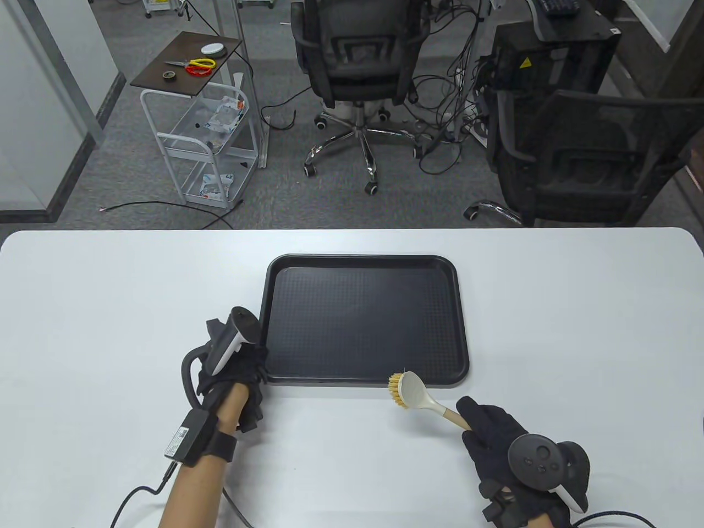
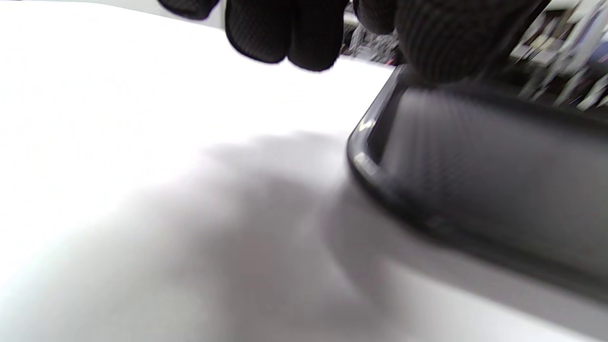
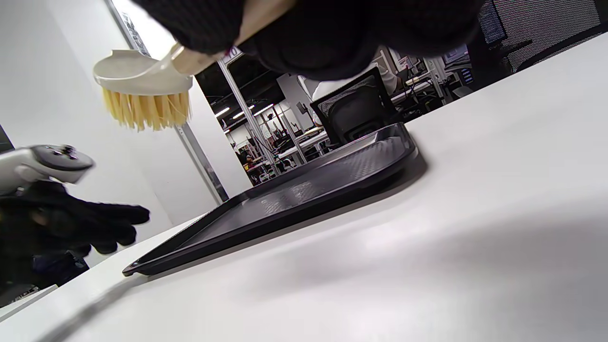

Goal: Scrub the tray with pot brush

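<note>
Right hand (image 1: 498,440) grips brush (image 1: 410,390); left hand (image 1: 236,368) seemingly touches tray (image 1: 363,264).

No readable text, yellow triangular warning sign on black cabinet (image 1: 553,55), label on wrist pack (image 1: 177,441) illegible

A: Table view? 
B: High, looking down over the desk (image 1: 110,286); both hands enter at its near edge, office floor beyond.

A: Left wrist view? 
B: Very close, low, blurred; tray (image 2: 475,180) corner just past the fingers (image 2: 285,33).

A: Right wrist view? 
B: Near desk level, facing across the tray (image 3: 304,190) toward the left hand (image 3: 71,228).

A: Shared? 
B: All show the tray.
</note>
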`<act>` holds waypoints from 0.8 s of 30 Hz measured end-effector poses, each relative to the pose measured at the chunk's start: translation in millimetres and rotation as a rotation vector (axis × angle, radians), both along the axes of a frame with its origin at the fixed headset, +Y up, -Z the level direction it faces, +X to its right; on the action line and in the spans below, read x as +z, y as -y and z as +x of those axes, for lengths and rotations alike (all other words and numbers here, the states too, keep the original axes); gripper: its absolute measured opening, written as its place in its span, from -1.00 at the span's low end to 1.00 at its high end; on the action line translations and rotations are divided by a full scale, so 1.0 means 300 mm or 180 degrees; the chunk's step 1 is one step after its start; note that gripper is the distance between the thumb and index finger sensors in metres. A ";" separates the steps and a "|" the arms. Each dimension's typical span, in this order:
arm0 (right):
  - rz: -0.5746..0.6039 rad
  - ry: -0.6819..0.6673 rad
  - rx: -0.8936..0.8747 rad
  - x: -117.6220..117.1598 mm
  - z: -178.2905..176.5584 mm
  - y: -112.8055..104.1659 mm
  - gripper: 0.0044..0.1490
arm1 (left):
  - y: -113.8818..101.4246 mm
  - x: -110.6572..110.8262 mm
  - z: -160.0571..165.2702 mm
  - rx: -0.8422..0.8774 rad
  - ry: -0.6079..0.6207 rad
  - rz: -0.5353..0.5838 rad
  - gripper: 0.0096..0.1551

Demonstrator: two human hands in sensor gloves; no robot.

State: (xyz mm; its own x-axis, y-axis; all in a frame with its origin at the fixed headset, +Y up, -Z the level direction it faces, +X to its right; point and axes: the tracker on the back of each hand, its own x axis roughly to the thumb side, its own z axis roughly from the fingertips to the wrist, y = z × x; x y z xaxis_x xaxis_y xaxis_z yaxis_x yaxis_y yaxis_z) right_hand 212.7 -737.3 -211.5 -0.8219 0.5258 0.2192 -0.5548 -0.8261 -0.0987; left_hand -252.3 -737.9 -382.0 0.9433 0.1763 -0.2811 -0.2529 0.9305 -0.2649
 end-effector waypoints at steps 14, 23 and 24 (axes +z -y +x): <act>-0.0191 0.0073 0.0207 -0.034 -0.026 0.024 -0.27 | 0.028 0.307 -0.043 0.0878 0.0588 0.0652 -0.08; -0.0539 -0.0249 0.0768 -0.124 -0.239 0.036 -0.32 | 0.016 0.310 -0.033 0.0976 0.0692 0.0707 -0.09; -0.0577 -0.0274 0.0791 -0.141 -0.262 0.046 -0.32 | 0.017 0.311 -0.036 0.0974 0.0691 0.0688 -0.10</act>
State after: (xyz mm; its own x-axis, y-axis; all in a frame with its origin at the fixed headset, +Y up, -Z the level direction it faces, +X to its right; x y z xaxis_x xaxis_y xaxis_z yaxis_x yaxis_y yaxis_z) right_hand 134.2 -751.1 -253.7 -0.9126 0.3482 0.2145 -0.3338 -0.9372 0.1012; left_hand -263.2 -742.9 -288.8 0.8716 0.4902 -0.0079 -0.4857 0.8612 -0.1497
